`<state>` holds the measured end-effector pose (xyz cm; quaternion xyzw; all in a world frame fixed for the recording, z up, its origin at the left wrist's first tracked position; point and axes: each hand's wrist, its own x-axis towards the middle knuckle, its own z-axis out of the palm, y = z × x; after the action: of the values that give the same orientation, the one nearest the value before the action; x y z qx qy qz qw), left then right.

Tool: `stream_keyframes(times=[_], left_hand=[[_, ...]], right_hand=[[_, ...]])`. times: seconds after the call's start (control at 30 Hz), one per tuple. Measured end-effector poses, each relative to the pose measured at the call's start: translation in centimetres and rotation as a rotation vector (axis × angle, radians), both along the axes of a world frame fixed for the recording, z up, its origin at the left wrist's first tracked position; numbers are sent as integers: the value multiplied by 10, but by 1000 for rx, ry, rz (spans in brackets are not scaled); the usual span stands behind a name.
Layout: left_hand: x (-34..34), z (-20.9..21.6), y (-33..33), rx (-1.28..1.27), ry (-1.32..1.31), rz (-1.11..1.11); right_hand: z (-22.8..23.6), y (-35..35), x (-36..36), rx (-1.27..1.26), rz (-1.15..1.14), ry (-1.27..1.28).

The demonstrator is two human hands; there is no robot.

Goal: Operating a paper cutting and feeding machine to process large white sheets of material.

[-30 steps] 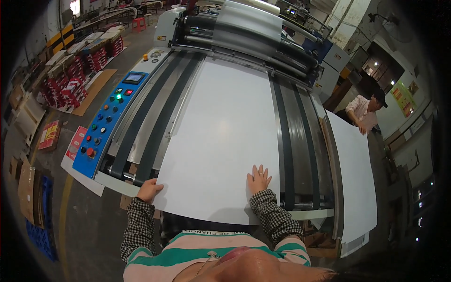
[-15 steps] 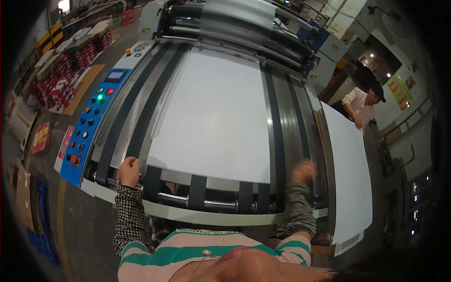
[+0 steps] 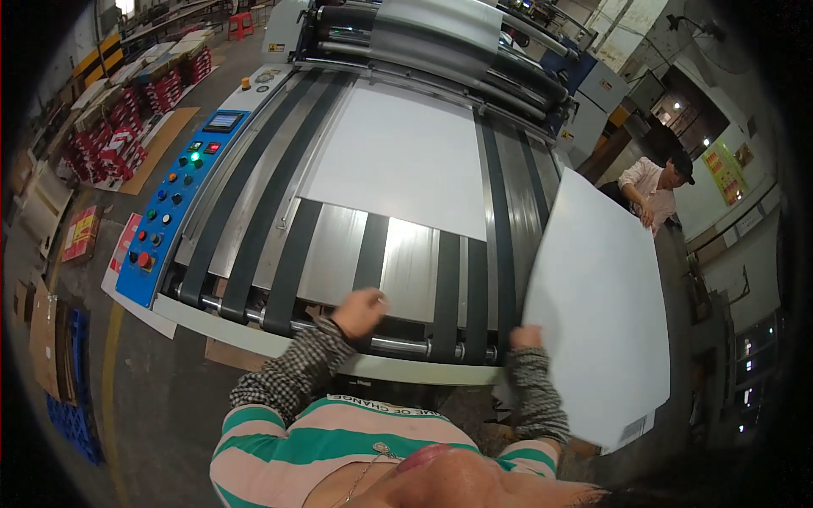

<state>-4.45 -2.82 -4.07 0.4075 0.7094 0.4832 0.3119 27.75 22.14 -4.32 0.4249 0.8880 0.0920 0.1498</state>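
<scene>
A large white sheet (image 3: 593,313) rises at a slant from a stack on my right, and my right hand (image 3: 527,337) is closed on its left edge near the front. My left hand (image 3: 360,313) hovers over the near end of the machine's dark belts (image 3: 370,254), its fingers curled and nothing visible in them. Farther up the feed table, another white sheet (image 3: 402,157) lies flat across the belts, its far end close to the rollers (image 3: 440,72). Most of the stack under the lifted sheet is hidden.
A blue control panel (image 3: 180,199) with buttons and a small screen runs along the machine's left side. Beyond the right stack, a person in a cap (image 3: 656,190) has a hand near the sheet's far edge. Red-and-white bundles (image 3: 127,131) and a blue pallet (image 3: 74,415) stand left.
The sheet on the belts has moved away from me toward the rollers. My left hand has swung right. My right hand has come down to the right stack's sheet, whose left edge is now raised.
</scene>
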Motion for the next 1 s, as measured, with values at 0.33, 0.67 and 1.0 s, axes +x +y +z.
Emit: stream_keyframes(times=[0.33,0.67,1.0], left_hand=[[4,4,-48,-240,-135,-155],[-56,12,-159,-121,-600,248],[-63,22,-182,-146,-701,375]], right_hand=[[-8,-153,-201,-515,-2,1273],[-10,-124,-115,-72,-156,702],[-13,-124,-131,-180,-14,650]])
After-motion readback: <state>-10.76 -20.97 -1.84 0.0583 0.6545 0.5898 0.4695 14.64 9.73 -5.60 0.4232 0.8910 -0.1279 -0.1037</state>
